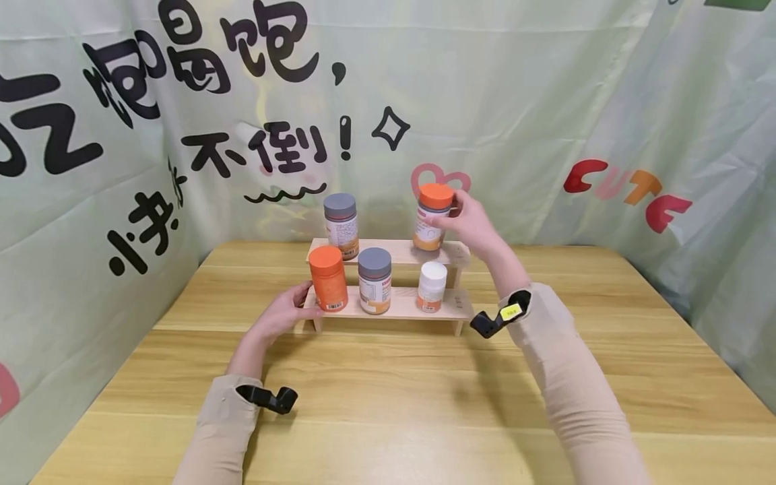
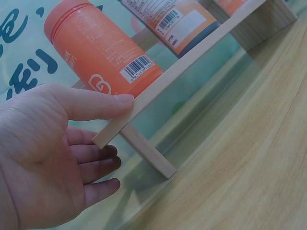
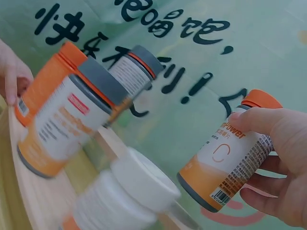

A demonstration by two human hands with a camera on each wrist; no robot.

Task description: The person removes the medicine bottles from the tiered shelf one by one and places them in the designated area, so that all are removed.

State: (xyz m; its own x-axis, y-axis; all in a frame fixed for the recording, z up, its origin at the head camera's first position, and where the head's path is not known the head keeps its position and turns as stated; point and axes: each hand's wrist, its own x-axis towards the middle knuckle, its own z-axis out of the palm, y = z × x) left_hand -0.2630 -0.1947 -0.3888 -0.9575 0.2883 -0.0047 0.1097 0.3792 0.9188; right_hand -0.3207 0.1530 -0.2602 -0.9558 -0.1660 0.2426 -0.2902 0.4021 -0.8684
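Behind everything we see a printed cloth backdrop (image 1: 503, 101), then a table (image 1: 388, 404) carrying a 2-tier wooden rack (image 1: 405, 303). Our left hand (image 1: 285, 313) pinches the left end of the rack's lower board, thumb above and fingers below. Our right hand (image 1: 473, 222) holds an orange-lidded bottle (image 1: 428, 236) between thumb and fingers at the right end of the upper tier; we cannot tell whether its base touches the board. An upper grey-lidded bottle (image 1: 342, 225) stands at that tier's left end. Below stand an all-orange bottle (image 1: 329, 283), a lower grey-lidded bottle (image 1: 375, 286) and, smallest, a white-capped bottle (image 1: 432, 286).

We judge the held bottle stiff, fairly light and unlikely to break, though its smooth curve may slip; the middle of its body makes a safer hold than the lid. The rack seems rigid but light, so we would best grip its board ends and keep them level.

The left wrist view shows our fingers beneath the board, hidden from the head view. Only the right wrist view gives us the held bottle's dark base.
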